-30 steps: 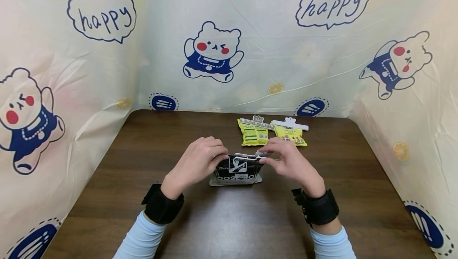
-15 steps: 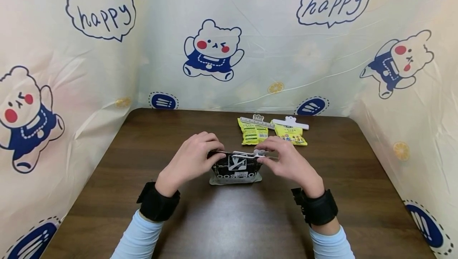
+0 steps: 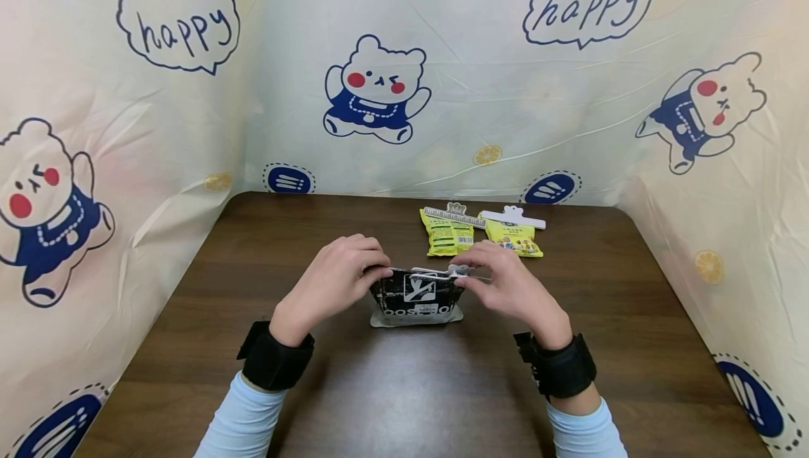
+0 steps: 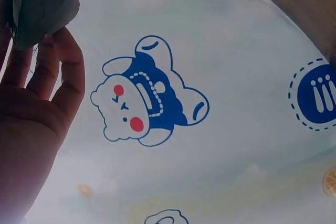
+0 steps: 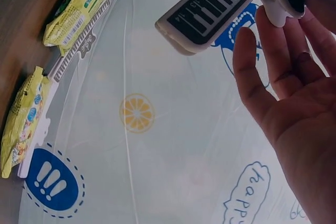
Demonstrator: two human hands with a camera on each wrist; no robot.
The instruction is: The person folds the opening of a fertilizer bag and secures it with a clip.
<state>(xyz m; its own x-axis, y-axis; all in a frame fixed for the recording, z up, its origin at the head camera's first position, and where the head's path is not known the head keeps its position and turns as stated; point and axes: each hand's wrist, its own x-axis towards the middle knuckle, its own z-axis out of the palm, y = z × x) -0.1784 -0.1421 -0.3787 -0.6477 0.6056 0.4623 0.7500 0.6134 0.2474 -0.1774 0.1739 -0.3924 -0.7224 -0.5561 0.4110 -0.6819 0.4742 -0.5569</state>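
Note:
In the head view a black and grey bag (image 3: 415, 298) with white print stands upright on the table. My left hand (image 3: 338, 277) pinches its top left corner between thumb and fingers. A greyish part of the bag (image 4: 44, 9) shows at those fingers in the left wrist view. My right hand (image 3: 505, 281) grips the handle of a white sealing clip (image 3: 456, 272) at the bag's top right. In the right wrist view this clip (image 5: 220, 3) has a black-and-white piano-key pattern, with thumb and fingers around its handle.
Behind the bag, two yellow snack packets lie at the table's back: the left packet (image 3: 450, 239) bears a key-patterned clip (image 3: 454, 217), the right packet (image 3: 515, 239) a white clip (image 3: 513, 217). A printed curtain (image 3: 455, 177) stands behind the brown table (image 3: 265, 233).
My left hand has slid a little to the left along the bag's top edge, showing more of its left side. My right hand has barely moved and keeps its grip on the clip.

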